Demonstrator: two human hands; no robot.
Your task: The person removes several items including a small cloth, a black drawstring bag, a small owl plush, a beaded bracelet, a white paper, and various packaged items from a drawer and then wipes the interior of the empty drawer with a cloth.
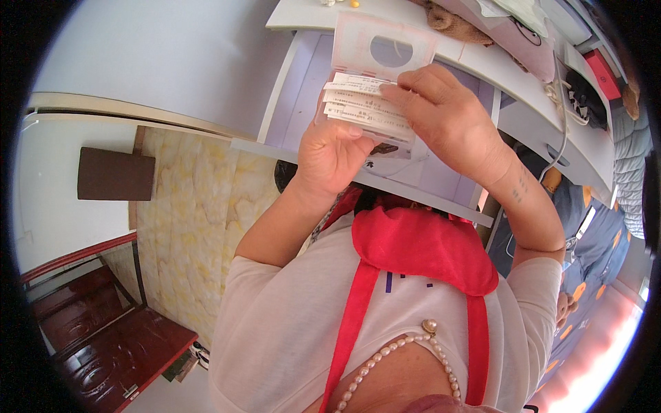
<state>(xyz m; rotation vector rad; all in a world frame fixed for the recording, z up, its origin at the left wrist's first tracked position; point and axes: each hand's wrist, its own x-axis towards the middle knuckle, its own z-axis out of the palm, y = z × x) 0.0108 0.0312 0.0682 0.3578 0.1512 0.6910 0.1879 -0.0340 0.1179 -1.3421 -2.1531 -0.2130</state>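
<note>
A small plastic box (335, 77) with its lid (356, 46) swung up is held over an open drawer. The lid has an oval cut-out or window. Inside stand several paper slips (361, 98) bearing print. My left hand (333, 155) grips the box's near side, thumb at its edge. The fingers of my right hand (444, 113) touch the slips at the box's right side; whether they pinch one is hard to tell. Below the box, a dark item (384, 149) and a thin white cord (428, 155) show in the drawer.
The drawer front (361, 180) is close to my body. Beyond it runs a white desktop (304, 15) with a brown plush toy (459, 26), a pink cushion (526, 51) and cables (563, 118). A dark red wooden chair (124, 351) stands at lower left.
</note>
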